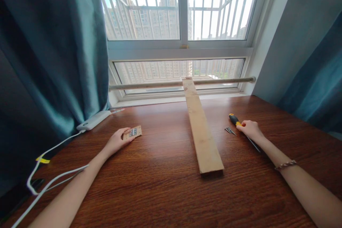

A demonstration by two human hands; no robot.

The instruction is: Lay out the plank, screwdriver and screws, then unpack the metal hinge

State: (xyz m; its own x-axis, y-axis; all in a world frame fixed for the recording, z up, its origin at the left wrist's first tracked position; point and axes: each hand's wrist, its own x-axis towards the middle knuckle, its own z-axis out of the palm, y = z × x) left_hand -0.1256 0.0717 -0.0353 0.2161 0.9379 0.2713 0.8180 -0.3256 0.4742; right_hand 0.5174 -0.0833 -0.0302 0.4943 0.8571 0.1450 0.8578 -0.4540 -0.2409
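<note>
On the left of the table, my left hand (120, 139) has its fingers and thumb around a small flat piece of wood (138, 130) with a dark metal part (133, 132) on it. My right hand (252, 130) is closed on a screwdriver (234, 119), gripping it near the base of its black and yellow handle. The shaft points back toward my right forearm. Several screws (229, 130) lie loose just left of that hand. Between my hands a long wooden board (204, 131) stretches away from me, its far end resting on a horizontal rail.
The reddish-brown wooden table (160, 185) reaches to the window. A pale rail (160, 85) crosses in front of the lower pane. At the left, a white power bank (94, 120) trails a white cable (57, 146) beside my left forearm. Blue curtains (80, 42) hang at both sides.
</note>
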